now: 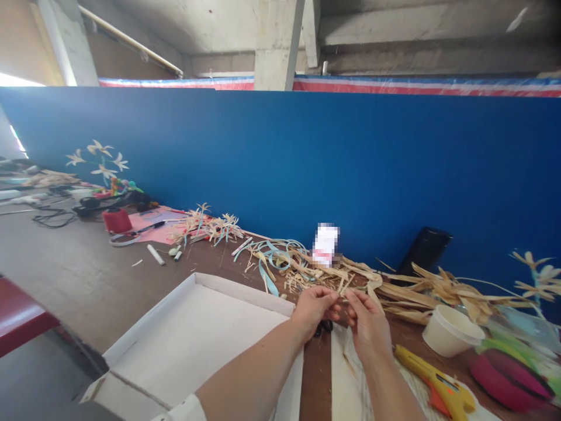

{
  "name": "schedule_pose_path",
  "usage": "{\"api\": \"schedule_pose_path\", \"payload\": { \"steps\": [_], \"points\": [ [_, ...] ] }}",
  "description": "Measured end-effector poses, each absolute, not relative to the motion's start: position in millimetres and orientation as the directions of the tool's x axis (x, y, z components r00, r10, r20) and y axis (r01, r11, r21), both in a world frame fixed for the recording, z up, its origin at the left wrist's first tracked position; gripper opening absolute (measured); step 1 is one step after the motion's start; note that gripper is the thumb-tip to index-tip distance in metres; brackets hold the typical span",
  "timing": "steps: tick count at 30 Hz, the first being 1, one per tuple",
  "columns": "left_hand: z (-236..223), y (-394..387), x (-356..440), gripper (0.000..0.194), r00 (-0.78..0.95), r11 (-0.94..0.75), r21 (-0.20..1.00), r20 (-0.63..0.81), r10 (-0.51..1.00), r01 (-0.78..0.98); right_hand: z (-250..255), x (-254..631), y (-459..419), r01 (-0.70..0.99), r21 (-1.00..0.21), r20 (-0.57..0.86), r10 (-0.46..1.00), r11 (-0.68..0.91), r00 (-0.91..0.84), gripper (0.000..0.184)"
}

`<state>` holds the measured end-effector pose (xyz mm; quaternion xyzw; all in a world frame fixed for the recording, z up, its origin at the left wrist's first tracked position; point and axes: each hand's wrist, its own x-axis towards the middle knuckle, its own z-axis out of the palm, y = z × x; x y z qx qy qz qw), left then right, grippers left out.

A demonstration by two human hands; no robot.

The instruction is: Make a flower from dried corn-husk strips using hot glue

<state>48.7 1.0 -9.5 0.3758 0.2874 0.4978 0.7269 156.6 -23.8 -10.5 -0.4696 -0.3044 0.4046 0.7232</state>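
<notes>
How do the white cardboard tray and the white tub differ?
Shape: the cardboard tray is angular with low walls; the tub is round.
Size: the tray is much larger than the tub.
Cover: the left forearm crosses the tray, not the tub.
Shared: both are whitish.

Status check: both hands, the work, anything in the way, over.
Left hand, right hand: close together, apparently pinching a thin strip. Husks crowd just beyond. Box at left, glue gun at right.
</notes>
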Motion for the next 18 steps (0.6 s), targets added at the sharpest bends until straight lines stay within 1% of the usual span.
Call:
{"api": "schedule_pose_path", "payload": {
  "steps": [3,12,15,18],
  "points": [
    [-11.2,2.2,49.2,0.039,0.330,0.212,0.827,-0.034,0.943,-0.520,-8.9,154.8,-25.0,-0.292,-0.933,0.045,0.873,0.211,0.486,0.032],
    [-13.2,3.2,47.7,0.039,0.341,0.175,0.837,0.015,0.940,-0.519,-16.4,158.6,-21.0,-0.227,-0.961,0.001,0.819,0.159,0.573,0.035],
    [-13.6,3.6,48.4,0.040,0.364,0.190,0.852,0.001,0.931,-0.487,-17.2,159.2,-20.7,-0.251,-0.957,-0.019,0.834,0.144,0.552,0.034],
    [-14.5,4.4,48.8,0.041,0.367,0.199,0.857,-0.013,0.930,-0.476,-15.2,157.7,-21.3,-0.299,-0.943,-0.030,0.855,0.149,0.518,0.029]
  ]
}}
